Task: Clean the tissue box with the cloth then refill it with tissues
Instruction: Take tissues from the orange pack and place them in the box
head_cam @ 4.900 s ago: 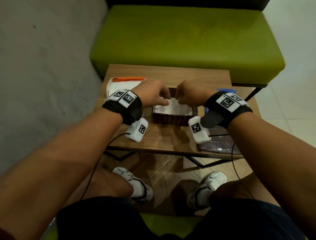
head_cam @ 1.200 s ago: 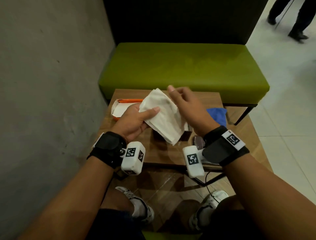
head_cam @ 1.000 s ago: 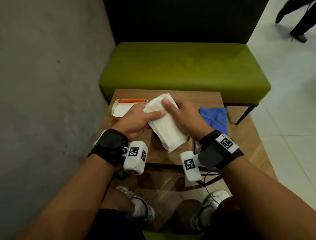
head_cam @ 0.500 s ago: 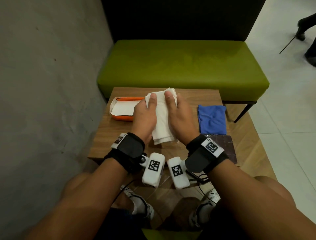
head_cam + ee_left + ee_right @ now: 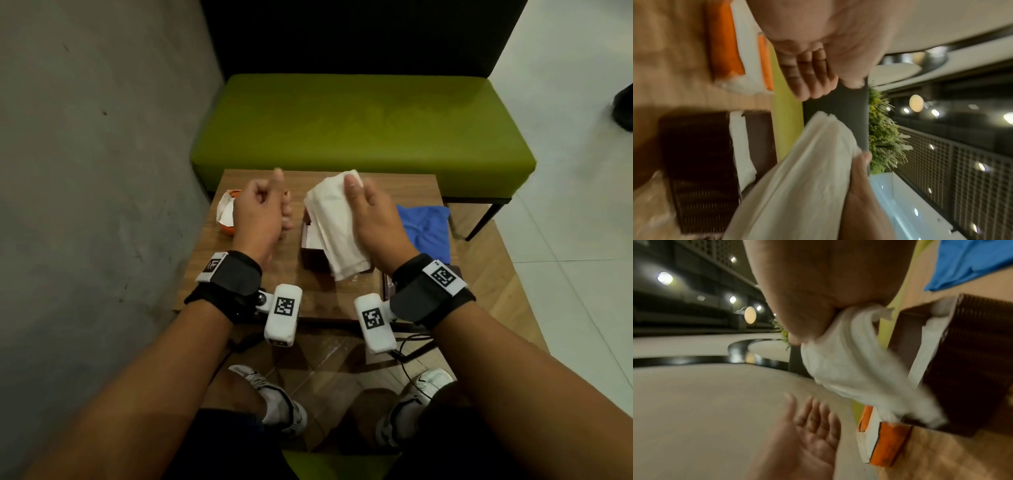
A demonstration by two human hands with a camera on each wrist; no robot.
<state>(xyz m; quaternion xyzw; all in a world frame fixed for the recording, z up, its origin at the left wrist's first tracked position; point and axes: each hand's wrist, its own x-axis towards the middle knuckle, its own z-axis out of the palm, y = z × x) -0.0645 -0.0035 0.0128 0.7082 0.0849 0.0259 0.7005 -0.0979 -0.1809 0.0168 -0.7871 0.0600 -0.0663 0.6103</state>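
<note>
A folded stack of white tissues (image 5: 337, 226) is held by my right hand (image 5: 371, 219), thumb on top, above the dark brown woven tissue box (image 5: 310, 255). The box (image 5: 701, 170) stands on the wooden table (image 5: 239, 284) with some white tissue inside. In the right wrist view the tissues (image 5: 855, 369) hang from my palm over the box (image 5: 966, 363). My left hand (image 5: 263, 212) hovers to the left of the box, empty, its fingers (image 5: 809, 76) straight. The blue cloth (image 5: 426, 228) lies to the right of the box.
An orange and white tissue pack (image 5: 227, 214) lies at the table's left, partly behind my left hand. A dark flat lid (image 5: 387, 284) lies right of the box under my right wrist. A green bench (image 5: 359, 126) stands behind the table; a grey wall on the left.
Both hands pressed the tissue stack together half a second ago. Now my left hand has let go and moved left, and my right hand alone holds the tissues over the box.
</note>
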